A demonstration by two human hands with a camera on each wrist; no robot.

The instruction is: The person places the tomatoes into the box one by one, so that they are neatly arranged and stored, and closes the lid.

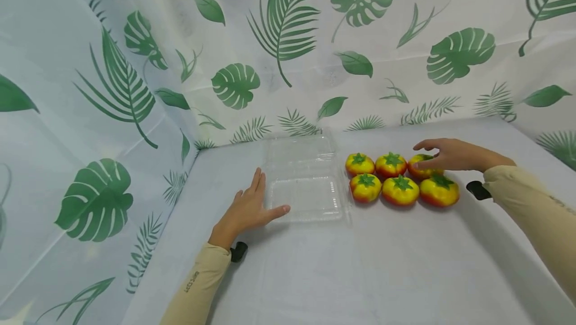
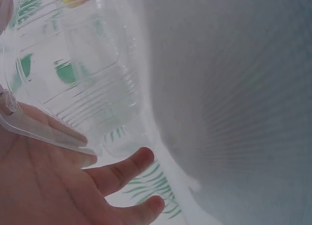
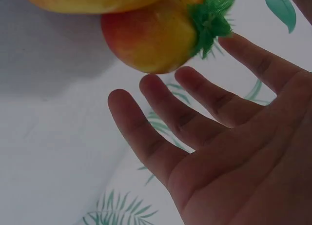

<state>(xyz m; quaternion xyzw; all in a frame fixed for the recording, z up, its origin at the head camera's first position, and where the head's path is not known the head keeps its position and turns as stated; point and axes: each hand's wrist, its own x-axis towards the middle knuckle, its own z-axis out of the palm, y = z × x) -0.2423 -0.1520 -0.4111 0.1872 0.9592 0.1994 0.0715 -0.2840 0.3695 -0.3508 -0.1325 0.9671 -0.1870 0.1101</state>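
A clear plastic clamshell box (image 1: 310, 197) lies with its lid (image 1: 299, 149) folded back toward the wall. My left hand (image 1: 249, 207) is at its left side, fingers spread and thumb over the near left corner. In the left wrist view, some fingers show behind the clear rim (image 2: 44, 137). My right hand (image 1: 456, 155) reaches from the right over the back right persimmon-like fruit (image 1: 423, 175), yellow and red with a green leafy top. Its fingers are loosely bent around that fruit (image 3: 151, 39), fingertips close to its skin in the right wrist view.
Several more such fruits stand in two rows right of the box, among them the front right one (image 1: 438, 192) and front left one (image 1: 365, 188). A white cloth (image 1: 360, 275) covers the table. A leaf-print curtain (image 1: 310, 65) hangs behind and at the left.
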